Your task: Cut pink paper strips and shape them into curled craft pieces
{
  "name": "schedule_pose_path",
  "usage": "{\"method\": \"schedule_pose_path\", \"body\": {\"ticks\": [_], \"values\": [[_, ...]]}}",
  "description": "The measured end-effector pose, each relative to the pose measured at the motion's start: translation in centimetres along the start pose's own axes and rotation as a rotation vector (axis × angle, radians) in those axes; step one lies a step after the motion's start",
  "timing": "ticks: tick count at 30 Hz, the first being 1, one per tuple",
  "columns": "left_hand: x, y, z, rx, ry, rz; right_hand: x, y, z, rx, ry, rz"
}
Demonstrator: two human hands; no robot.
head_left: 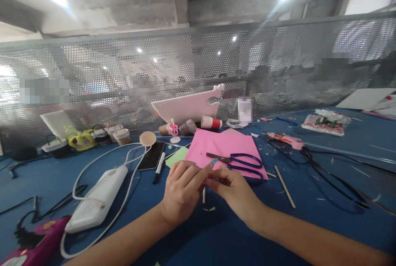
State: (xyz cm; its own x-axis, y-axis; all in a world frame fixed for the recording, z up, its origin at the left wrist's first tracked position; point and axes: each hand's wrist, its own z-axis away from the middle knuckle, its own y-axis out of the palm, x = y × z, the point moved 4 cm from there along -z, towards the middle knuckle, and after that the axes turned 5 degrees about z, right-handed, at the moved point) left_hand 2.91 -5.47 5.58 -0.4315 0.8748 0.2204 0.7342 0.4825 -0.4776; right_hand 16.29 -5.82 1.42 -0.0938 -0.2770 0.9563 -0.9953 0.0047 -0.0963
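Note:
My left hand (184,187) and my right hand (235,187) meet over the blue table, fingertips pressed together. Both are closed in a pinch, and whatever lies between the fingers is hidden. A small teal patch shows at a left fingertip. Just below the fingers, a short pale wooden stick (204,196) is visible; I cannot tell whether it is held or lying there. Right behind the hands, scissors with blue handles (246,154) rest on pink paper (198,144). Green paper (177,158) sticks out behind my left hand.
On the left are a white power bank (102,196) with a looped cable, a phone (151,156), a marker (159,168) and a purple power strip (40,241). To the right lie a wooden stick (285,187) and a pink glue gun (289,140) with black cord. A perforated metal screen (192,60) stands behind.

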Motion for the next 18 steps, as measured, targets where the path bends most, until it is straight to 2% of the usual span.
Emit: {"method": "schedule_pose_path", "body": {"ticks": [6,12,18], "values": [[0.6,-0.3,-0.2,0.03,0.044,0.047,0.7,-1.2,-0.8,-0.02,-0.039,0.015],[0.3,-0.6,-0.6,0.001,0.079,-0.008,-0.2,-0.5,-0.6,0.066,0.071,-0.123],[0.0,-0.5,-0.4,0.01,0.058,0.024,-0.6,-0.7,-0.7,0.023,0.009,-0.022]]}}
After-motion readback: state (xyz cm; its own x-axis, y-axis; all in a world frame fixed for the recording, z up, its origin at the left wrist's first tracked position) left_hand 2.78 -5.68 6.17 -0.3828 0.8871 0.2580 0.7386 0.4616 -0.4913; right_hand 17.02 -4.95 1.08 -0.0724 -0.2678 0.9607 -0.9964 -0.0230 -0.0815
